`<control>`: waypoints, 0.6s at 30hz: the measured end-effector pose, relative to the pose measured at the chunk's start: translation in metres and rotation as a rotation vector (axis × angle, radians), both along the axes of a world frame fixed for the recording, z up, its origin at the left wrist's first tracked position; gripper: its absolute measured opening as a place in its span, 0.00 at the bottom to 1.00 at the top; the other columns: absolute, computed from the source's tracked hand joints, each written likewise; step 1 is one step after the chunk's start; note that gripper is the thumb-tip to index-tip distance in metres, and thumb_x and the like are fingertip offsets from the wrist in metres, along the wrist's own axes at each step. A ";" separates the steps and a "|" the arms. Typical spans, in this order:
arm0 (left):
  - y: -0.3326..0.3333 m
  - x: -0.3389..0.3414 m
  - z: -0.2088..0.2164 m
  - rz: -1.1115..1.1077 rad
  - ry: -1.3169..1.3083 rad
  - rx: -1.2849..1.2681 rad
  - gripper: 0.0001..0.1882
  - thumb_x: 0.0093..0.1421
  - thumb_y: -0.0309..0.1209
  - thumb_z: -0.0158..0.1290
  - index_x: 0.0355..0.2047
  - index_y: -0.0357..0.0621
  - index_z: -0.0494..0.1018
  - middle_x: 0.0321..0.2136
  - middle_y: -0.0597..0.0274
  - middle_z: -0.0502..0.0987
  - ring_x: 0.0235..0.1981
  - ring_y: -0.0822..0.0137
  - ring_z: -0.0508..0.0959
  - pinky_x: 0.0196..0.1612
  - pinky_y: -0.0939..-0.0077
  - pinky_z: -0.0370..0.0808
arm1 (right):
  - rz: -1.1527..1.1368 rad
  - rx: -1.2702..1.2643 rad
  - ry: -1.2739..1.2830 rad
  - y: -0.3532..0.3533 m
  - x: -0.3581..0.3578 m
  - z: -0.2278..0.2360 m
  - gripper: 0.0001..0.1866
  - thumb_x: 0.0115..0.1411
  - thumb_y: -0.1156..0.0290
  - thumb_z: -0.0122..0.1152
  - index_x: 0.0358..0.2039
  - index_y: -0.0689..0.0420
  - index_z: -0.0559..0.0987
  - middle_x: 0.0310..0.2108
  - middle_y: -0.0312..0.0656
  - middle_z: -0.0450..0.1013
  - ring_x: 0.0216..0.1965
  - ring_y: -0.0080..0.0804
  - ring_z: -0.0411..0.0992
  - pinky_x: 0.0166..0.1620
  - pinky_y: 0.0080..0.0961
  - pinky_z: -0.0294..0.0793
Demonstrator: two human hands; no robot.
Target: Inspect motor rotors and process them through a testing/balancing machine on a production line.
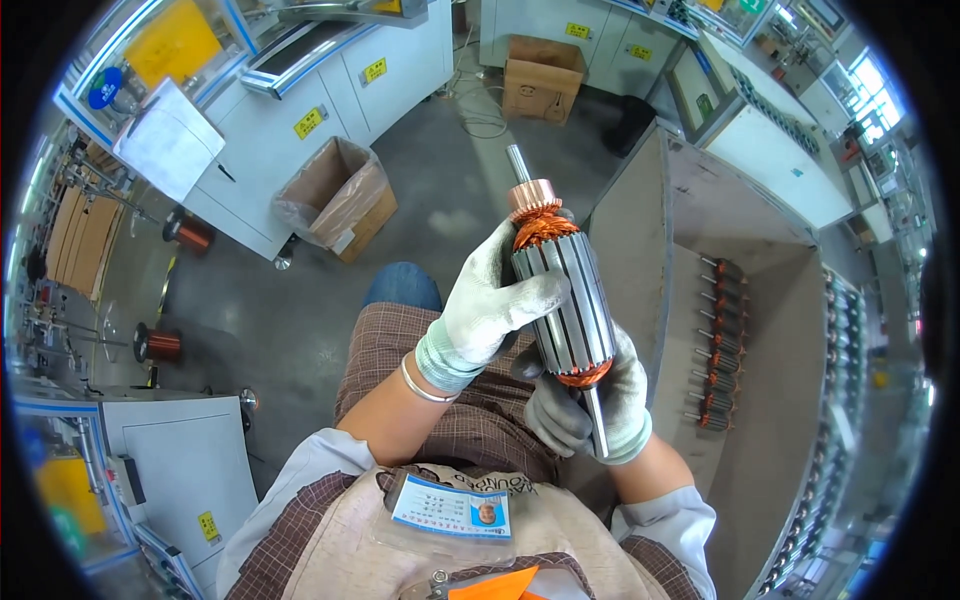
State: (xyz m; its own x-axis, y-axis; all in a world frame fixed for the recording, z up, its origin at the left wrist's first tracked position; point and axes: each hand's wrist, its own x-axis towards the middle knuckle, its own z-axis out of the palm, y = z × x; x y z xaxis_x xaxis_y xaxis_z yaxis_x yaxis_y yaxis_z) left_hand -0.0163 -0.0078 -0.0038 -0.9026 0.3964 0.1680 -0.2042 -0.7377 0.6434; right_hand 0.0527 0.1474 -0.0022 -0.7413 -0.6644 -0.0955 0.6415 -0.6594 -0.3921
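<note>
A motor armature (567, 300) is held up before me, tilted, its copper commutator and one shaft end pointing away. Copper windings show at both ends of its slotted steel core. My left hand (505, 300), in a pale work glove, is closed round the far part of the core, thumb on top. Gloved as well, my right hand (600, 405) grips the near end, by the lower windings and the bare shaft. Some of its fingers are hidden beneath the armature.
To my right stands a deep grey bin (700, 440) with a row of several armatures (725, 345) inside. A lined cardboard box (340, 195) and another carton (543, 80) stand on the floor ahead. Copper wire spools (158, 344) are at left, near white machine cabinets (185, 470).
</note>
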 end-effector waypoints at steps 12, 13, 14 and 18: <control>-0.001 0.001 0.000 0.046 -0.018 -0.071 0.29 0.54 0.27 0.63 0.55 0.36 0.64 0.41 0.65 0.75 0.41 0.74 0.76 0.47 0.76 0.74 | 0.038 0.060 0.019 0.000 0.000 -0.004 0.43 0.63 0.37 0.30 0.47 0.73 0.70 0.08 0.39 0.61 0.05 0.30 0.55 0.11 0.28 0.59; -0.001 0.002 0.001 0.048 -0.016 -0.070 0.29 0.54 0.27 0.63 0.55 0.36 0.64 0.41 0.65 0.75 0.41 0.74 0.76 0.47 0.76 0.74 | 0.043 0.045 0.033 0.000 0.000 -0.005 0.43 0.63 0.37 0.30 0.47 0.71 0.71 0.08 0.39 0.61 0.05 0.30 0.55 0.11 0.28 0.59; -0.001 0.003 0.002 0.052 -0.032 -0.075 0.29 0.54 0.27 0.63 0.54 0.37 0.64 0.41 0.64 0.75 0.41 0.74 0.76 0.46 0.76 0.75 | 0.047 0.063 0.041 -0.001 0.001 -0.005 0.43 0.63 0.37 0.30 0.47 0.71 0.71 0.08 0.39 0.61 0.05 0.30 0.55 0.11 0.28 0.59; -0.004 0.003 0.006 0.081 -0.029 -0.143 0.29 0.52 0.27 0.64 0.53 0.38 0.65 0.39 0.64 0.75 0.39 0.74 0.76 0.44 0.76 0.76 | -0.037 0.088 -0.028 -0.002 0.001 -0.002 0.38 0.63 0.38 0.34 0.48 0.65 0.71 0.09 0.40 0.62 0.06 0.31 0.57 0.12 0.27 0.61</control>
